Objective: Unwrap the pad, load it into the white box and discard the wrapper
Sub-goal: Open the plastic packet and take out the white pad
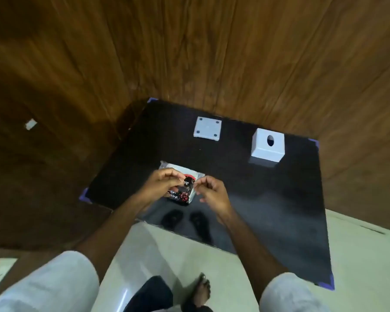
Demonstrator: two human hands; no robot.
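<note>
A white packet with black and red print, the wrapped pad (pixel 182 190), lies on the black table (pixel 268 199) near its front edge. My left hand (pixel 162 183) pinches the packet's top edge from the left. My right hand (pixel 212 190) pinches the same edge from the right, fingers curled. A white box (pixel 267 147) with an oval hole in its top stands at the back right of the table. A flat white square lid or base (pixel 207 128) with corner dots lies at the back middle.
Brown wood panelling (pixel 212 52) rises behind and beside the table. Purple tape (pixel 324 285) marks the table corners. Pale floor tiles (pixel 158 248) and my bare foot (pixel 200 289) show below the table's front edge.
</note>
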